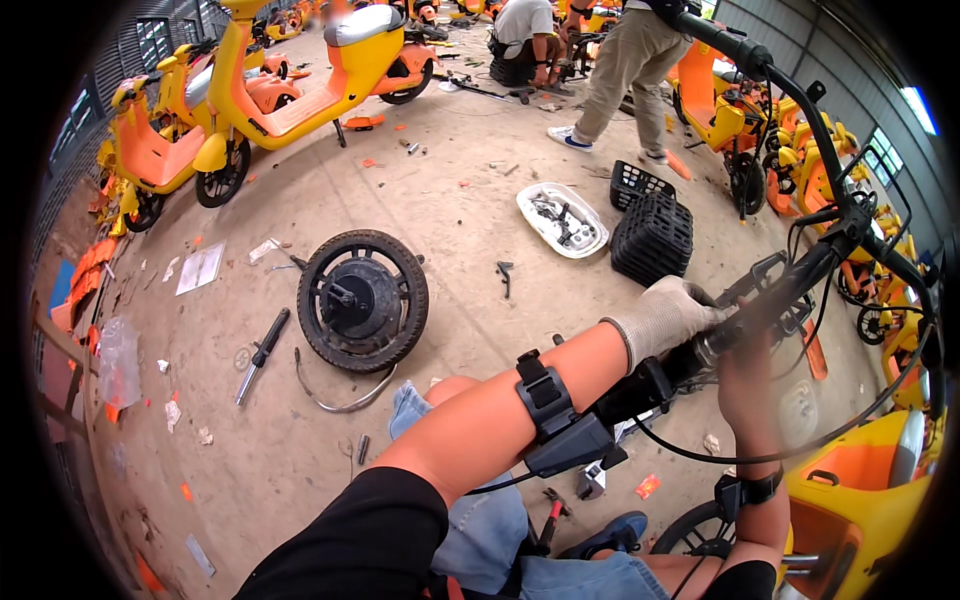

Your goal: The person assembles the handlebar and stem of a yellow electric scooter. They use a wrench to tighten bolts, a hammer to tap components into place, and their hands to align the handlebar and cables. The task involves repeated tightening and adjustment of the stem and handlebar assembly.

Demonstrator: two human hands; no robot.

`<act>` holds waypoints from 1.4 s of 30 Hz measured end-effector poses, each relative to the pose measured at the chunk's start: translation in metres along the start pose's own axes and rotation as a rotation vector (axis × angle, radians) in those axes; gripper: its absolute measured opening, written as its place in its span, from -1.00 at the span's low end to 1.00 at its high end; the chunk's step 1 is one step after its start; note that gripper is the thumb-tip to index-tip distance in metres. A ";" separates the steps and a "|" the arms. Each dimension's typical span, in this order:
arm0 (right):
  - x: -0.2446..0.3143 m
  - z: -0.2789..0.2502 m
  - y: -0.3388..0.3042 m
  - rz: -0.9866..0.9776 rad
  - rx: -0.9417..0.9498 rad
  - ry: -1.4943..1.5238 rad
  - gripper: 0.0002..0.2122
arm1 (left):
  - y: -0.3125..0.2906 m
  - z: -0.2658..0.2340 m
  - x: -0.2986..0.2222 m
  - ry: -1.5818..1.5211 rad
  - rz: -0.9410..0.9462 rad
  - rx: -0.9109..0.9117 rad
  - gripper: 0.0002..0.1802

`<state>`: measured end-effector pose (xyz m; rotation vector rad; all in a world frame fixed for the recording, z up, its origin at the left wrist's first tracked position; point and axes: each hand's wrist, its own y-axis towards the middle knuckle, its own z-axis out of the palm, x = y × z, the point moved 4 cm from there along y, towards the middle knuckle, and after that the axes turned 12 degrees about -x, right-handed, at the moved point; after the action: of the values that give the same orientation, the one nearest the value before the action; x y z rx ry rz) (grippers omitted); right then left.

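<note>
The stem [800, 272] slants up rightward to the handlebar [852, 214], between the gloved left hand [670, 318], fingers bent against its left side, and the blurred right hand [748, 388] beneath, grips impossible to tell.

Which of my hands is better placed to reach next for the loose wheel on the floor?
Probably the left hand: gloved, beside the black steering tube, it appears nearer the wheel. The right hand, blurred, is farther right.

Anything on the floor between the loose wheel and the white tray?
Yes, head view: one small black part lies on the floor, closer to the tray than to the wheel.
</note>
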<state>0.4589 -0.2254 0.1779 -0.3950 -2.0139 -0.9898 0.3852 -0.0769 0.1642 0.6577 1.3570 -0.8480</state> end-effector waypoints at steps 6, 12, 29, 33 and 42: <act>0.013 -0.002 0.005 0.006 -0.018 -0.197 -0.54 | 0.014 0.005 0.011 -0.201 -0.083 0.036 -0.47; 0.010 -0.007 0.010 -0.097 -0.085 -0.311 -0.61 | 0.006 0.007 -0.001 -0.053 0.079 -0.008 -0.63; 0.022 -0.019 0.012 -0.339 -0.174 -0.313 -0.82 | -0.021 0.008 -0.036 0.095 0.246 0.035 -0.65; 0.026 -0.020 0.013 -0.356 -0.229 -0.238 -0.80 | -0.021 0.010 -0.035 0.047 0.246 0.073 -0.61; 0.026 -0.015 0.012 -0.386 -0.225 -0.227 -0.75 | -0.027 0.006 -0.035 0.094 0.188 0.062 -0.64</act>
<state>0.4584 -0.2308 0.2094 -0.2495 -2.2405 -1.4744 0.3659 -0.0922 0.2011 0.8688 1.3332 -0.7173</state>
